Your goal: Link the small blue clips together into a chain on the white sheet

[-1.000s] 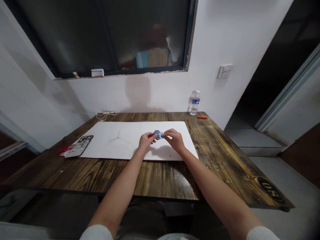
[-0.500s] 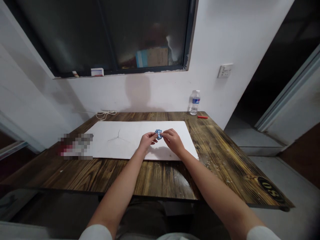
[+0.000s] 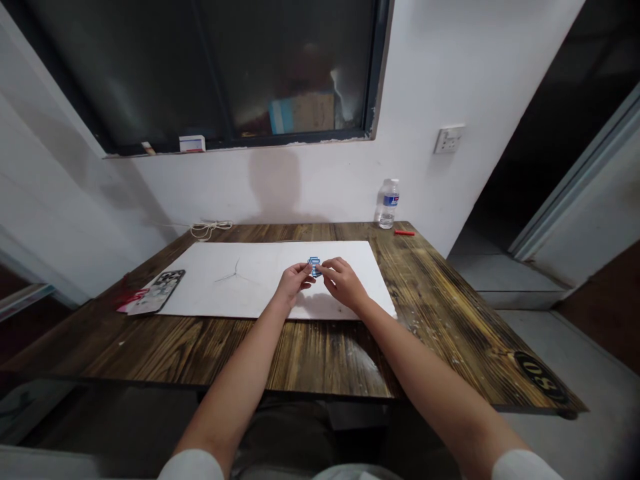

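Observation:
Above the right half of a white board (image 3: 200,293), both hands meet around a small flat blue-and-white piece (image 3: 314,263). It looks like several overlapping layers with blue outlines; what it is cannot be made out. My left hand (image 3: 291,283) pinches its left side between thumb and fingers. On the right side, the fingertips of my right hand (image 3: 345,281) are closed against it. The fingers partly cover its lower part. A thin dark three-pronged shape (image 3: 236,273) is on the board to the left of my hands.
A phone-like patterned object (image 3: 167,288) with pink and white items lies at the board's left end. On the wooden table (image 3: 325,353) are a water bottle (image 3: 389,205), a red stick-shaped object (image 3: 405,233) and a coiled white cord (image 3: 210,230) near the wall.
The fingers of my right hand have shifted slightly over the blue-and-white piece, whose visible outline now looks narrower. Both hands stay in nearly the same place.

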